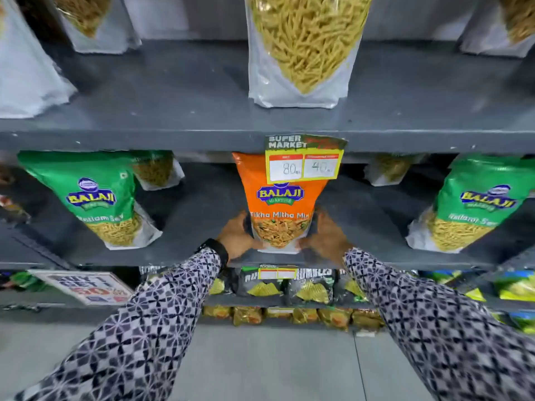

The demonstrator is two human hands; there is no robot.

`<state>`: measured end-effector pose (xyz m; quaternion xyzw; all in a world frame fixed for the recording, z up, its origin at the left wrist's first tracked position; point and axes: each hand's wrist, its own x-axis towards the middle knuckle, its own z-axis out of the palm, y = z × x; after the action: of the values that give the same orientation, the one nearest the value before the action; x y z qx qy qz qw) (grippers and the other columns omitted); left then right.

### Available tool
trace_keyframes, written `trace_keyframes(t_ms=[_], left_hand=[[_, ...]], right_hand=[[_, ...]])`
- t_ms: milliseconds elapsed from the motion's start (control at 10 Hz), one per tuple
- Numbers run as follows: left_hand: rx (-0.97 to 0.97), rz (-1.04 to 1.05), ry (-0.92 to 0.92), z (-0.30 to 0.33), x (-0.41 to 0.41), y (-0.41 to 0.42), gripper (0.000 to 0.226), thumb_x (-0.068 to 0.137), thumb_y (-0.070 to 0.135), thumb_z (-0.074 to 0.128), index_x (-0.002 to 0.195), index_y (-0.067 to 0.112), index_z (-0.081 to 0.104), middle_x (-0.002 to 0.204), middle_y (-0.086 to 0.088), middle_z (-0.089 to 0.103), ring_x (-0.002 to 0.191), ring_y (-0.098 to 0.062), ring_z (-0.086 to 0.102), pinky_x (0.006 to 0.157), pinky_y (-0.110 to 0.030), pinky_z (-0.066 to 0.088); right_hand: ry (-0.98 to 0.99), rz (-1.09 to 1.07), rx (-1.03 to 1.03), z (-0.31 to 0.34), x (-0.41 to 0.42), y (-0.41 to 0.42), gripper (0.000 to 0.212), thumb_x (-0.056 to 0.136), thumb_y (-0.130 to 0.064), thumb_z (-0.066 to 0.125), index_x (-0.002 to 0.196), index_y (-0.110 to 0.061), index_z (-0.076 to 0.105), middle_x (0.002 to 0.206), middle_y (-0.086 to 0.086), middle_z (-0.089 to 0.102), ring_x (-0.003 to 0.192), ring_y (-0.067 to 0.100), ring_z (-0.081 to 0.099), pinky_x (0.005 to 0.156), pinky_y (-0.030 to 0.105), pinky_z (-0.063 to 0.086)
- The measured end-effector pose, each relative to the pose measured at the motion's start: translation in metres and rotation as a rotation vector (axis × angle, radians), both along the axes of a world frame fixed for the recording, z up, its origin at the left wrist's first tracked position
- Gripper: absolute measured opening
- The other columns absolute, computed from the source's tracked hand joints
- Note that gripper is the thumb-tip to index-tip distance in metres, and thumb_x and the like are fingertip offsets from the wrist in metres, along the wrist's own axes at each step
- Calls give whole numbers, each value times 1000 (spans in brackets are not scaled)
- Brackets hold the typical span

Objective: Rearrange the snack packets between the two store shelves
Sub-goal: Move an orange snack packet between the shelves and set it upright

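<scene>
Both hands grip the orange packet (279, 209) upright on the middle shelf (185, 215). The left hand (238, 237) and right hand (325, 238) have their fingers closed on its lower sides.

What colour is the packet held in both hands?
Orange packet, with a clear window at the bottom; head view shows it.

Upper grey shelf (173, 111): 1 clear sev pouch (301, 50) upright at centre, further clear pouches at both ends, partly cut off.

Lower grey shelf (188, 250): orange Balaji packet (279, 204) upright at centre front, a green Balaji packet (95, 198) at left, another green packet (474, 204) at right, both tilted. 2 smaller clear pouches stand at the back. Price tag (304, 166) hangs off the upper shelf edge.
</scene>
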<state>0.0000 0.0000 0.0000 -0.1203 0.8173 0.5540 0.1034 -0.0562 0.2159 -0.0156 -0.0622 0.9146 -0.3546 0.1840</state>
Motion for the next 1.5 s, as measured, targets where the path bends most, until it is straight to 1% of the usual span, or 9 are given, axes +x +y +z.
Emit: trace_keyframes(t_ms=[100, 200, 400, 600, 800, 900, 1100, 1300, 1500], left_hand=[[-15, -74, -14, -3, -7, 7, 51, 77, -15, 78, 105, 22, 57, 98, 12, 64, 91, -4, 60, 84, -26, 48], [-4, -32, 11, -18, -14, 7, 54, 74, -14, 81, 97, 30, 60, 107, 0, 70, 104, -18, 64, 93, -32, 54], [-31, -54, 24, -16, -1, 16, 47, 73, -6, 85, 113, 10, 67, 111, -5, 70, 107, -21, 64, 102, -40, 52], [-55, -134, -51, -6, 47, 39, 63, 49, 38, 97, 106, 29, 71, 119, 0, 77, 115, -23, 71, 104, -47, 55], [-141, -298, -27, 40, 100, 98, 71, 54, 43, 97, 116, 20, 71, 118, 1, 77, 113, -22, 70, 104, -46, 55], [-165, -347, 20, 66, 120, 125, 63, 62, 41, 96, 117, 23, 70, 117, 4, 77, 110, -20, 70, 101, -43, 55], [-153, -419, 276, 143, 128, 159, 60, 62, 54, 90, 114, 33, 70, 119, 7, 77, 111, -16, 71, 101, -44, 56], [-111, -340, 532, 232, 100, 163, 57, 67, 49, 88, 119, 36, 66, 117, 12, 77, 110, -11, 72, 100, -45, 57], [-50, -203, 722, 295, 45, 174, 57, 83, 31, 83, 135, 25, 60, 130, 5, 71, 120, -15, 67, 104, -40, 54]], right_hand=[[32, 40, -215, -62, -46, -3, 106, 44, -49, 95, 139, -34, 52, 129, 0, 71, 121, 29, 67, 105, 58, 53], [-52, 68, -219, -76, -49, 3, 128, 27, -82, 85, 137, -24, 54, 129, 8, 70, 119, 31, 68, 103, 54, 56], [2, 28, -182, -33, -6, 7, 80, 63, -38, 90, 134, -16, 61, 125, 9, 74, 119, 30, 70, 104, 50, 55], [8, 1, -259, -15, 57, 54, 98, 39, -56, 94, 128, -24, 69, 119, -3, 80, 119, 25, 71, 107, 53, 54], [21, -41, -233, 42, 137, 118, 61, 65, -22, 98, 119, -27, 72, 114, -3, 80, 114, 23, 72, 103, 50, 56], [75, -24, -212, 78, 161, 147, 84, 61, -30, 100, 134, -23, 61, 125, -1, 77, 120, 23, 70, 103, 44, 53], [248, -14, -194, 165, 173, 195, 86, 57, -44, 99, 132, -26, 60, 123, -5, 76, 114, 20, 71, 105, 48, 54], [419, -39, -354, 252, 146, 210, 60, 67, -19, 97, 114, -37, 64, 116, -9, 79, 108, 9, 74, 95, 33, 58], [559, -92, -556, 308, 86, 203, 67, 75, -4, 89, 134, -11, 58, 124, 3, 77, 112, 14, 75, 93, 30, 62]])
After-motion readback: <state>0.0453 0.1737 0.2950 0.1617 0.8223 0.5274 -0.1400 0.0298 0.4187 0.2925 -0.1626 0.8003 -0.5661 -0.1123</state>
